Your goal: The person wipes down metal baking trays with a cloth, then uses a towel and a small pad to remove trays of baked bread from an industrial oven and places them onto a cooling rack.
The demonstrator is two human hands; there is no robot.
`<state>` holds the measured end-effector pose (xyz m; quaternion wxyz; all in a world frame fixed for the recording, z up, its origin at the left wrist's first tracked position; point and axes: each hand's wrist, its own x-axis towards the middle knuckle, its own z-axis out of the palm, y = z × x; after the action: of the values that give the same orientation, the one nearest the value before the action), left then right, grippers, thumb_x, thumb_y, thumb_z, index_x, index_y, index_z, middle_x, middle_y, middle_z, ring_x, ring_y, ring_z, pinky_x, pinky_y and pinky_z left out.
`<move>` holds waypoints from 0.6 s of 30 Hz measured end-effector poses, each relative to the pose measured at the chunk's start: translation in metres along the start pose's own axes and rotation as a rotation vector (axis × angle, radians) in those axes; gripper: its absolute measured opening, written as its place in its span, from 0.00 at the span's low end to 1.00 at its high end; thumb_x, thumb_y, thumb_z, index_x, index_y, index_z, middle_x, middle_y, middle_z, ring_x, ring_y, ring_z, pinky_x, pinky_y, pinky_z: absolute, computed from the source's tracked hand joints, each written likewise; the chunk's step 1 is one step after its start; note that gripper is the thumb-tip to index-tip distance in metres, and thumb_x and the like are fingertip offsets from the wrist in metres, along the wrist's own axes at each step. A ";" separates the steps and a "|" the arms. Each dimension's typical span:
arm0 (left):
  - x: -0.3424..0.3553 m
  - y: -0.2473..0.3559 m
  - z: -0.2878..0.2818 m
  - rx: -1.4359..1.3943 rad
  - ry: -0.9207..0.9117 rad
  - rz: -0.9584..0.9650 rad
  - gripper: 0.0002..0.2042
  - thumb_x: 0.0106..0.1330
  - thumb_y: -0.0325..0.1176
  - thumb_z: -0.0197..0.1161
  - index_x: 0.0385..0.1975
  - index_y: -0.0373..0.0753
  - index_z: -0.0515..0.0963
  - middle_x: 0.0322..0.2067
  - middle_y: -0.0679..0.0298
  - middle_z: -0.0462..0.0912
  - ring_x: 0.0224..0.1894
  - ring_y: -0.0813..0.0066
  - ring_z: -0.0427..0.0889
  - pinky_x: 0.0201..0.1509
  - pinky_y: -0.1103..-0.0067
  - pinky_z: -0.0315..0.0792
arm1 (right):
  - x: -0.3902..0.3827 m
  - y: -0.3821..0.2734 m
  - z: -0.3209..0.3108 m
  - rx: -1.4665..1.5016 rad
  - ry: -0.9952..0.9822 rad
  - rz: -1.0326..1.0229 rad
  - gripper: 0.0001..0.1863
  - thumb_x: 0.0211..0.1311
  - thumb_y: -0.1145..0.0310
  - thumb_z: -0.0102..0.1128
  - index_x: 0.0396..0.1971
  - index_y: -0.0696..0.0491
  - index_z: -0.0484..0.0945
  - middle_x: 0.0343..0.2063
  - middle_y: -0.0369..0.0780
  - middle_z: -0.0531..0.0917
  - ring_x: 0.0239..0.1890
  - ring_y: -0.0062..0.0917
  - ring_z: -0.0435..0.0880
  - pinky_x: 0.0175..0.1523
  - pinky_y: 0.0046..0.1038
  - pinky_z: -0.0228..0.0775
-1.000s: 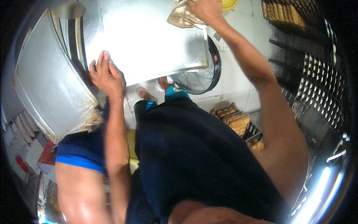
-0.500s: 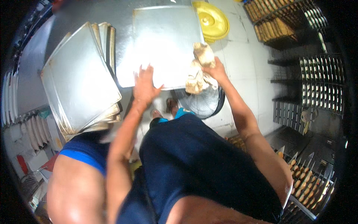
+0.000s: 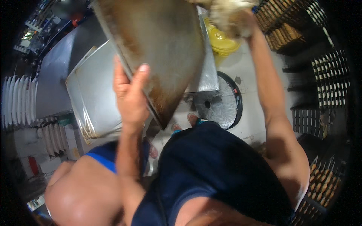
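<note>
The left hand [image 3: 130,101] is gripping a metal tray [image 3: 166,49] by its left edge, the thumb lying over the face that is showing and the other fingers reaching round outside the rim. The tray is slanting in the air over the desk [image 3: 212,73], its lowest corner hanging out past the desk's near edge. Brown stains are running along its left side and down to that corner. The right hand [image 3: 242,25] is holding a bunched, pale cloth [image 3: 222,11] above the desk's right edge (both are blurring, so the separate fingers are not showing clearly). Whether the cloth is touching the tray, I cannot tell.

To the left of the raised tray, a stack of trays [image 3: 96,88] is lying slightly fanned, its near corners jutting out. A lidded yellow tub [image 3: 224,43] is standing beyond the desk's right edge, and a round fan [image 3: 217,105] is sitting by the near right corner, lower than the desktop. Another person [image 3: 88,184], in dark clothing with a blue band, is leaning in close by the wearer's left arm.
</note>
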<state>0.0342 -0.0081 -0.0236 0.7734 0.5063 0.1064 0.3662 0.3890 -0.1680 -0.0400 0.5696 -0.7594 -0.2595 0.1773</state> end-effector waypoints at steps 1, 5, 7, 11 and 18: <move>0.006 0.000 -0.007 0.013 -0.005 -0.001 0.19 0.63 0.19 0.55 0.55 0.35 0.74 0.39 0.60 0.81 0.36 0.70 0.82 0.42 0.73 0.80 | 0.025 0.021 0.029 -0.055 -0.009 -0.071 0.28 0.55 0.45 0.67 0.40 0.57 0.84 0.34 0.42 0.86 0.33 0.29 0.85 0.41 0.30 0.77; -0.001 -0.028 -0.049 -0.028 0.255 -0.319 0.13 0.60 0.27 0.59 0.46 0.36 0.76 0.33 0.63 0.79 0.34 0.70 0.81 0.41 0.74 0.80 | 0.010 0.073 0.204 -0.629 -0.113 -0.133 0.38 0.46 0.35 0.67 0.49 0.51 0.82 0.46 0.45 0.84 0.49 0.36 0.82 0.54 0.38 0.73; -0.014 -0.053 -0.076 -0.049 0.460 -0.442 0.11 0.57 0.30 0.61 0.41 0.38 0.76 0.33 0.63 0.79 0.36 0.71 0.80 0.44 0.73 0.79 | -0.030 0.056 0.246 -0.641 -0.150 -0.299 0.37 0.47 0.41 0.70 0.54 0.49 0.79 0.53 0.46 0.80 0.57 0.37 0.78 0.61 0.40 0.69; -0.026 -0.055 -0.087 -0.078 0.481 -0.422 0.17 0.55 0.25 0.59 0.47 0.39 0.75 0.35 0.62 0.79 0.39 0.71 0.80 0.49 0.72 0.78 | -0.074 0.006 0.273 -0.456 -0.352 -0.572 0.35 0.45 0.52 0.70 0.57 0.46 0.77 0.53 0.46 0.80 0.60 0.38 0.75 0.64 0.42 0.67; -0.028 -0.064 -0.079 -0.024 0.594 -0.376 0.19 0.61 0.27 0.60 0.54 0.41 0.74 0.39 0.64 0.79 0.43 0.72 0.79 0.48 0.73 0.78 | 0.050 0.198 0.125 -0.953 -0.005 0.141 0.25 0.59 0.47 0.62 0.48 0.51 0.79 0.32 0.41 0.87 0.32 0.33 0.87 0.35 0.36 0.78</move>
<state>0.0015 0.0152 -0.1213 0.7685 0.3398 0.4139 0.3501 0.3963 -0.0844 -0.2645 0.1440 -0.9512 -0.2613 0.0784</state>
